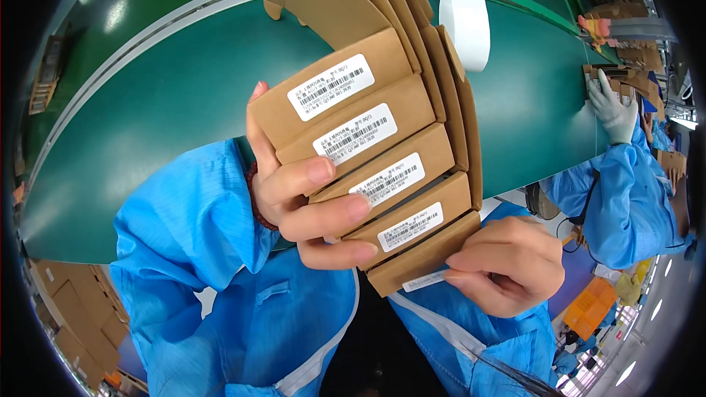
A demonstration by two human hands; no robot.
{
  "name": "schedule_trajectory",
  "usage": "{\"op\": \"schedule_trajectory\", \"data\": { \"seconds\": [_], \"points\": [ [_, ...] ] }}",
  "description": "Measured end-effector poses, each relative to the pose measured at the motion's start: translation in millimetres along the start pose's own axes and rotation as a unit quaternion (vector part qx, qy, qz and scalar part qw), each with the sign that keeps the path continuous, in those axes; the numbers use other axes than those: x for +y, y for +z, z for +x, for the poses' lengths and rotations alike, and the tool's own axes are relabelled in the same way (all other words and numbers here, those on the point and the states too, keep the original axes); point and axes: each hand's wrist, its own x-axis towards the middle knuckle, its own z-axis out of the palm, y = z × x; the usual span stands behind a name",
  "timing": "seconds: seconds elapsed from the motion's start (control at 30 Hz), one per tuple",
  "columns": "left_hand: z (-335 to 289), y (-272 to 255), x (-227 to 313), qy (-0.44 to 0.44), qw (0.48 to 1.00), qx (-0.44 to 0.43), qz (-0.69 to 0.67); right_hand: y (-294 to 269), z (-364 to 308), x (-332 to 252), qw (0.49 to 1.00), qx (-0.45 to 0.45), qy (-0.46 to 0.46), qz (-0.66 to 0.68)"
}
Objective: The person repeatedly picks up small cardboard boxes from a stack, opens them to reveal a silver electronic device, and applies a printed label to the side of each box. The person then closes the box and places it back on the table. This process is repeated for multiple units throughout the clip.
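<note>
My left hand is wrapped round a stack of several brown cardboard boxes, its fingers lying over their front ends. The boxes are fanned a little, with open flaps at the far end. White barcode labels are on the ends of the upper ones. At the lowest box, my right hand pinches a white label between thumb and fingers. That label lies against the box end; whether it is fully stuck down I cannot tell.
A strip of white label backing hangs beyond the boxes, over the green work table. At the right, a co-worker in a blue smock reaches a gloved hand to some cardboard. Brown cartons stand at lower left.
</note>
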Motion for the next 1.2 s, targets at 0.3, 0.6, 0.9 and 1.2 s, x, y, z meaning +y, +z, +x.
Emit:
{"op": "schedule_trajectory", "data": {
  "seconds": [0.3,0.6,0.9,1.2],
  "points": [
    [11,19,-8,-0.002,1.0,-0.004,-0.001,-19,10,5,0.999,0.014,0.019,-0.036],
    [10,25,-13,0.004,0.999,0.032,-0.013,-19,11,19,0.978,0.105,0.0,-0.181],
    [23,50,-16,0.009,0.999,-0.017,-0.031,-20,3,49,0.993,0.102,-0.06,-0.03],
    [-7,3,-15,0.083,0.996,0.018,-0.015,48,-43,77,0.919,0.289,-0.266,0.043]
  ]
}}
